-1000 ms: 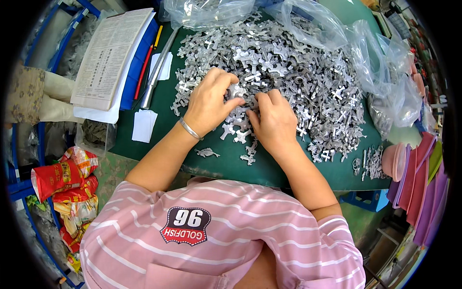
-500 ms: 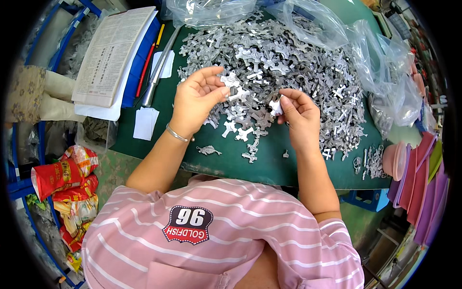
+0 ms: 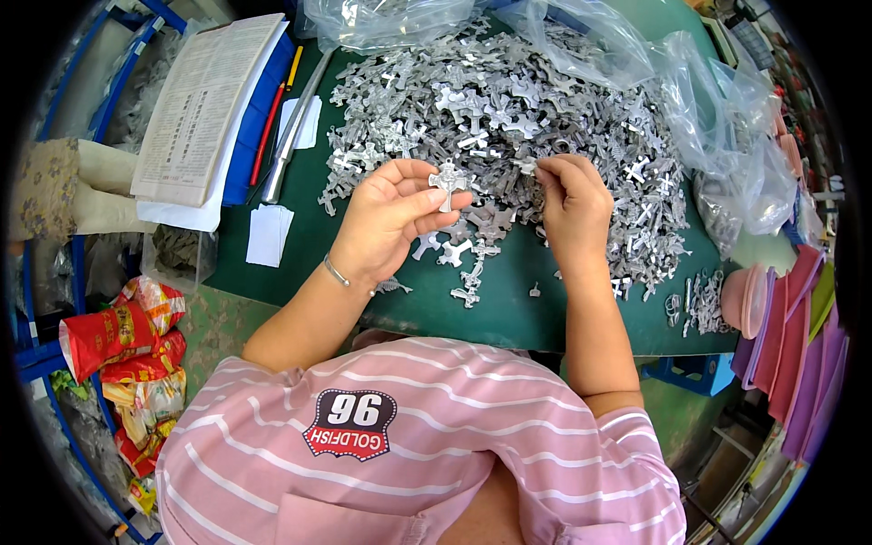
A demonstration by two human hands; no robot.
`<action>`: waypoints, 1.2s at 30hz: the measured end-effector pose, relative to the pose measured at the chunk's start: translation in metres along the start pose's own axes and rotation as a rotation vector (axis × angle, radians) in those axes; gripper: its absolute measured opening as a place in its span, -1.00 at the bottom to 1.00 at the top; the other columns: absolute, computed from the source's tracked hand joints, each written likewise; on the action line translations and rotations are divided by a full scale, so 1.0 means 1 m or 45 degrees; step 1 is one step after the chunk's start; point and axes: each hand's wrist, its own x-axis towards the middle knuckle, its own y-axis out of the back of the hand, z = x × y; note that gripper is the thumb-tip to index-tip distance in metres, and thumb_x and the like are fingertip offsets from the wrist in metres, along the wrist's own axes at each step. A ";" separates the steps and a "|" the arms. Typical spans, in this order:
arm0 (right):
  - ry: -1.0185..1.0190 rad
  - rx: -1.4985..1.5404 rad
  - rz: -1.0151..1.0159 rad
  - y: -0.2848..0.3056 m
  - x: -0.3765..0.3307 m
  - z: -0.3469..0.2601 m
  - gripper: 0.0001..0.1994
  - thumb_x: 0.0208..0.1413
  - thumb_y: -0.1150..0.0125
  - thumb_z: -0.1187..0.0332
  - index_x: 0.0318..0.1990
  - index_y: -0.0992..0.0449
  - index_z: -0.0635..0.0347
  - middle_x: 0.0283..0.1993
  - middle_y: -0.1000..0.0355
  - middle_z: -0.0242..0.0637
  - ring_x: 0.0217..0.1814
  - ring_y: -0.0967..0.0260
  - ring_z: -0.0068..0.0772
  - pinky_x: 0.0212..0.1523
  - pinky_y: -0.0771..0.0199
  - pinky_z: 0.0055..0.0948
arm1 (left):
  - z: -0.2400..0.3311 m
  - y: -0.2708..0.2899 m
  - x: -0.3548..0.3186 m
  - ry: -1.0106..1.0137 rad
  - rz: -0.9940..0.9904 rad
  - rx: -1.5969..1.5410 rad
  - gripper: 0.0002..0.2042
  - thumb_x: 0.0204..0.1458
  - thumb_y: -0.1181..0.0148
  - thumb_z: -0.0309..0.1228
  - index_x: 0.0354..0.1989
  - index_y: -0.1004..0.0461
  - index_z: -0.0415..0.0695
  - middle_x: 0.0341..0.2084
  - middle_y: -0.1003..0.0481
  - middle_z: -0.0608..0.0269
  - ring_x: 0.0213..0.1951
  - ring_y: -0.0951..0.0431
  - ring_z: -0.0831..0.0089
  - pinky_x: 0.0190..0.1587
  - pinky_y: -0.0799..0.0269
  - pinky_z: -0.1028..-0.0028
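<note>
Far out to the left of the left hand, on the floor beside the blue frame, lie red and yellow snack bags (image 3: 118, 336). Nearer, on the green surface (image 3: 509, 300), a printed sheet stack (image 3: 204, 104) rests on a blue folder, with a red pen (image 3: 266, 136) and a grey metal rod (image 3: 292, 127) just beside it and white paper slips (image 3: 270, 234) closer to the wrist.

The left hand (image 3: 386, 222), a thin bracelet on its wrist, is raised palm-up and pinches one silver cross-shaped metal piece (image 3: 448, 180) between thumb and fingertips, holding it upright just above the surface. A few loose crosses (image 3: 454, 254) lie just under and to the right of this hand.

The right hand (image 3: 572, 204) is curled, fingertips closed on a small metal piece (image 3: 527, 165) at the near edge of the big heap of crosses (image 3: 509, 100), which spreads beyond both hands. Clear plastic bags (image 3: 727, 118) lie past and to the right of the right hand. Further right, a small cluster of metal parts (image 3: 701, 304) sits at the surface edge, next to pink and purple trays (image 3: 799, 345).
</note>
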 end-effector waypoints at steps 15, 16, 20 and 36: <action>-0.849 2.237 -0.206 0.022 -0.009 0.007 -0.69 0.07 -0.06 0.60 0.01 -0.35 0.24 -0.24 -0.40 -0.25 -0.29 -0.42 -0.47 -0.30 -0.58 -0.44 | 0.016 -0.004 -0.005 0.053 -0.274 -0.435 -0.82 0.20 0.16 -0.44 -0.09 -0.32 -0.18 -0.58 -0.17 0.41 -0.60 -0.12 0.66 -0.58 -0.08 0.66; -0.835 2.150 -0.163 0.024 -0.013 0.004 -0.67 0.05 -0.06 0.61 0.01 -0.34 0.24 -0.24 -0.39 -0.25 -0.28 -0.40 -0.46 -0.28 -0.59 -0.42 | 0.018 -0.006 -0.004 -0.063 -0.125 -0.228 -0.82 0.18 0.11 -0.43 -0.09 -0.31 -0.18 -0.57 -0.22 0.41 -0.60 -0.13 0.66 -0.57 -0.07 0.66; -1.005 1.938 -0.010 0.032 -0.012 -0.018 -0.67 -0.01 -0.09 0.64 -0.04 -0.37 0.23 -0.37 -0.36 -0.31 -0.41 -0.33 -0.53 -0.38 -0.51 -0.53 | 0.019 0.010 0.013 -0.770 0.134 1.308 -0.85 -0.08 -0.23 -0.54 -0.30 -0.48 -0.21 -0.47 -0.40 0.31 -0.47 -0.37 0.59 -0.41 -0.28 0.62; -0.296 0.047 -0.452 -0.016 -0.050 -0.017 -0.75 -0.15 -0.35 0.32 -0.48 -0.38 0.24 -0.52 -0.39 -0.18 -0.50 -0.37 -0.13 -0.51 -0.38 -0.32 | -0.002 0.005 0.024 -1.138 -0.038 1.944 -0.77 -0.19 -0.28 -0.57 -0.30 -0.48 -0.23 -0.43 -0.44 0.15 -0.47 -0.50 0.24 -0.41 -0.42 0.42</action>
